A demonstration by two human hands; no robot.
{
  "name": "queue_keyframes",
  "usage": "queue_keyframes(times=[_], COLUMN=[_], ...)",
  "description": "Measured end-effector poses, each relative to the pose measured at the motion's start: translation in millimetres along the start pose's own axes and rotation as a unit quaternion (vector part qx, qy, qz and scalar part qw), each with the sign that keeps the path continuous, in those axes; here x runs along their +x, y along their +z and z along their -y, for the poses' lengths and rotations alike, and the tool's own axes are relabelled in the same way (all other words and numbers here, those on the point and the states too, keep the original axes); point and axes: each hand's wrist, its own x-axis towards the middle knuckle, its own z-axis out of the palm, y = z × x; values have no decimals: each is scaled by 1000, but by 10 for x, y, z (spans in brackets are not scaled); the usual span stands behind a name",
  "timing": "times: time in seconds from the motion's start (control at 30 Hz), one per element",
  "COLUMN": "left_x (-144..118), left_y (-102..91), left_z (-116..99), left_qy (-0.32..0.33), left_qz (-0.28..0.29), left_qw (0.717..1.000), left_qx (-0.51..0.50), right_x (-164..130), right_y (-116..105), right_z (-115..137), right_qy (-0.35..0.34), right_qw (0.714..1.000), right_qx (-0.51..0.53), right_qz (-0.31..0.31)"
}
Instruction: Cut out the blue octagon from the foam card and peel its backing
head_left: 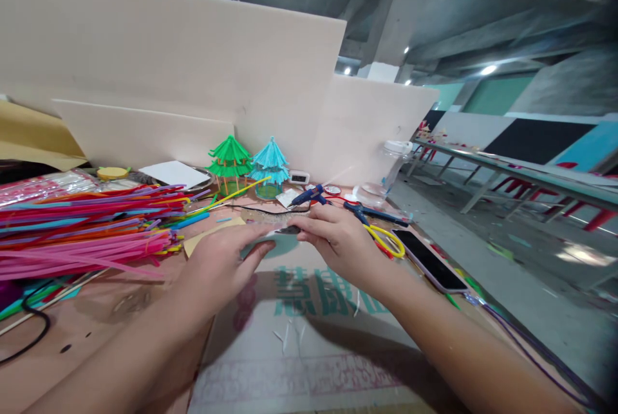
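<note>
Strip [288, 230] – thin, dark, flat | both hands [284, 234] pinch its ends – fingers closed

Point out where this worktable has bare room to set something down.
Bare board lies between the forearms, below the hands. A brown patch lies below the straws. Crowded: around the glue gun, scissors and phone.

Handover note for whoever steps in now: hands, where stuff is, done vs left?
Left hand and right hand: both pinch one small flat dark piece between fingertips, above the printed cardboard.
Nearby: straws at left, glue gun and scissors beyond the hands, phone at right.
Done: green pavilion and blue pavilion stand at the back.
Left: piece not attached to anything.
</note>
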Motion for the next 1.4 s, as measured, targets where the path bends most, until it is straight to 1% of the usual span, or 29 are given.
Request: queue_keyframes(times=[0.1,0.2,0.27,0.33,0.43,0.57,0.8,0.97,1.1,1.27,1.4], left_x=[7,14,17,19,22,17,-14,-23,-38,-46,-17], left_y=[-5,-1,3,6,2,-13,3,25,31,33,29], left_z=[17,44,56,58,41,13,45,60,47,33,35], left_qy=[-24,-59,-81,-99,-110,-108,-60,-38,-29,-37,-82], left_qz=[8,-11,-23,-27,-30,-30,-46,-75,-73,-68,-57], left_qw=[999,997,993,989,985,987,995,996,996,996,992], left_qx=[-24,-54,-80,-107,-129,-117,-68,-43,-44,-51,-83], right_x=[-5,-15,-15,-7,8,6,-44,-48,-44,-35,-21], right_y=[-6,-67,-131,-196,-266,-287,-236,-208,-192,-167,-173], right_z=[-18,-51,-77,-95,-93,-71,-76,-79,-76,-73,-88], right_qy=[12,62,92,99,87,80,74,61,54,49,65], right_qw=[999,995,992,991,993,995,997,997,996,994,993], right_qx=[33,72,80,79,69,54,37,56,77,96,95], right_qz=[-9,-31,-41,-40,-27,-8,4,5,-1,-8,-21])
